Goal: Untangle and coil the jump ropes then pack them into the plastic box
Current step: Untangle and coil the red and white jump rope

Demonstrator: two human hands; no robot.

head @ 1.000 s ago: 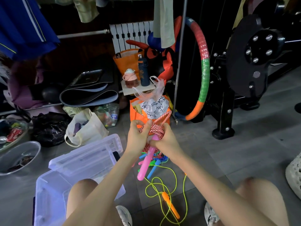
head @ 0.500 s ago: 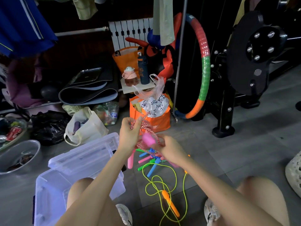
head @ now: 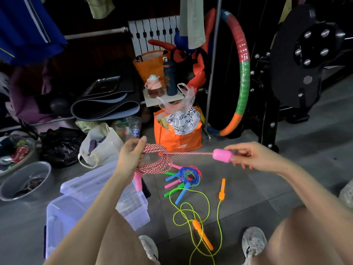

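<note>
My left hand (head: 131, 155) grips a coil of red-and-white jump rope (head: 158, 161) in front of me. One strand runs taut to the right, ending in a pink handle (head: 222, 155) that my right hand (head: 252, 156) pinches. The rope's other pink handle (head: 138, 181) hangs below my left hand. On the floor lie a bundle of blue and multicoloured ropes (head: 189, 175) with green, pink and blue handles, and a loose yellow-green rope (head: 193, 217) with orange handles. The clear plastic box (head: 57, 217) stands open at lower left, its lid (head: 91, 180) behind it.
An orange bag (head: 177, 138) with a plastic bag inside stands just beyond my hands. A white tote (head: 99, 144), black bag (head: 59, 144) and metal bowl (head: 24, 180) lie to the left. A hula hoop (head: 242, 73) and black gym machine (head: 305, 64) stand at right. My shoes (head: 252, 243) rest below.
My right hand has pulled the pink handle out to the right, drawing the strand taut. My left hand has moved left and down a little with the coil.
</note>
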